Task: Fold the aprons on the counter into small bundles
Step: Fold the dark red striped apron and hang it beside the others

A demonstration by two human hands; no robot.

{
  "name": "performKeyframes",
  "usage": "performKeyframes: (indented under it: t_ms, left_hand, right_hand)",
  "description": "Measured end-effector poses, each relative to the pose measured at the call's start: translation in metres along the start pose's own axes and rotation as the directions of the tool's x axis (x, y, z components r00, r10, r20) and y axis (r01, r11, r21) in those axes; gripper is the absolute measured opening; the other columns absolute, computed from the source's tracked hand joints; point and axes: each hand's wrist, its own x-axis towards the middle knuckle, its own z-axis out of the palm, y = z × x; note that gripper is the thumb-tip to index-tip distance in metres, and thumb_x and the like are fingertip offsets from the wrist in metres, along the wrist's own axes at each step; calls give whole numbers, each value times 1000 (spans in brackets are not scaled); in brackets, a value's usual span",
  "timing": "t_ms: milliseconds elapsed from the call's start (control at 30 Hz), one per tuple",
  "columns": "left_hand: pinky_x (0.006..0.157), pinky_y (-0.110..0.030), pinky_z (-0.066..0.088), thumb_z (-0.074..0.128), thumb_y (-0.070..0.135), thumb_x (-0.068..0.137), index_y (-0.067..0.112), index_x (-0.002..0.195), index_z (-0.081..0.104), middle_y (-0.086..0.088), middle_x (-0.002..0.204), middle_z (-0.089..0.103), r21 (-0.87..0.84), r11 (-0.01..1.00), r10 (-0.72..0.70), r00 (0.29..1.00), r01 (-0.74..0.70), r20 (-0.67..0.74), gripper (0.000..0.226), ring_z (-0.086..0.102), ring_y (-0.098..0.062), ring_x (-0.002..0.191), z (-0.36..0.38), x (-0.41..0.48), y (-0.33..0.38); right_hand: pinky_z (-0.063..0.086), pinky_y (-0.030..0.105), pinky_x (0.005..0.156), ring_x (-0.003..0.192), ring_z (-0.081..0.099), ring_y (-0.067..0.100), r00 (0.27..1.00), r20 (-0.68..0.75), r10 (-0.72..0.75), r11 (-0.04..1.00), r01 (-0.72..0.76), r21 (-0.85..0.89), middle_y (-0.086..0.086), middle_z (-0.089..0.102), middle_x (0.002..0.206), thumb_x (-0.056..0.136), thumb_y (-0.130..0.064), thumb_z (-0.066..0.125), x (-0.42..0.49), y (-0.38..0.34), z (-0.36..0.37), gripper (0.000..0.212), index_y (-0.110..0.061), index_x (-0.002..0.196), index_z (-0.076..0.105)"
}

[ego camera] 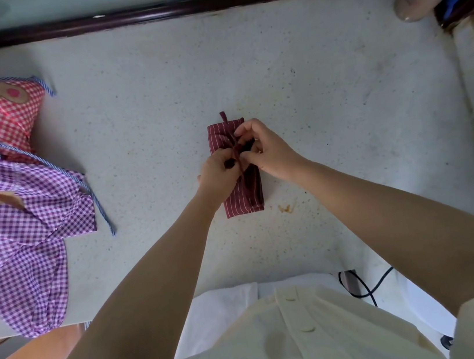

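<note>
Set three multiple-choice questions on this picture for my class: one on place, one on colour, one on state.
1. Where does the purple checked cloth apron lie on the speckled grey counter? A. at its left edge B. at its right edge C. at its middle
2. What colour is the folded striped cloth bundle? A. blue B. maroon C. green
3. What are the left hand and right hand doing? A. lying flat B. hanging off the counter C. pinching the bundle's dark red strap

Answers: 1 A, it drapes at the left. 2 B, maroon with thin white stripes. 3 C, curled fingers of both grip the strap.
</note>
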Motion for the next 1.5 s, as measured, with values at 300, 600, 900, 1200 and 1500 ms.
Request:
performKeyframes:
  t_ms: [300,600,900,1200,1500]
  left_hand:
    - [91,-48,47,55,48,80,37,79,61,15,75,65,-27,999,18,999,-19,-34,13,60,-17,76,-3,0,-1]
    - [97,-54,43,51,49,78,35,81,62,19,82,71,23,999,42,999,-41,-19,18,65,-14,91,-9,1,1]
    - [84,-47,54,63,18,90,13,88,67,-5,84,72,30,998,62,994,-59,-90,7,67,-20,82,-8,-4,5]
    - [84,-43,57,63,12,90,23,79,64,2,79,74,-51,999,5,997,-9,-75,16,70,-15,77,-8,-3,11]
    - [85,-41,57,64,12,91,18,83,65,3,79,75,-51,999,-5,998,2,-65,10,71,-13,77,-7,-2,13]
  right_hand:
    - [40,24,51,50,48,6,916,-271,297,904,-178,388,2,56,71,97,-2,47,-1,15,-32,13,-8,103,57]
    - [41,12,61,60,46,1,854,-388,-346,921,231,-312,0,62,107,89,-6,62,-16,5,-18,19,-10,108,62]
    - [49,34,82,92,60,20,992,-65,-112,771,45,-635,4,62,104,91,-28,66,0,-2,14,19,-13,104,66]
    - [45,30,76,96,60,21,996,-69,-52,678,-16,-735,4,62,106,93,-31,64,-7,-4,4,26,-13,112,62]
    - [54,38,82,92,65,27,991,-63,120,585,-122,-802,8,68,100,98,-23,53,-2,-8,0,22,-9,106,67]
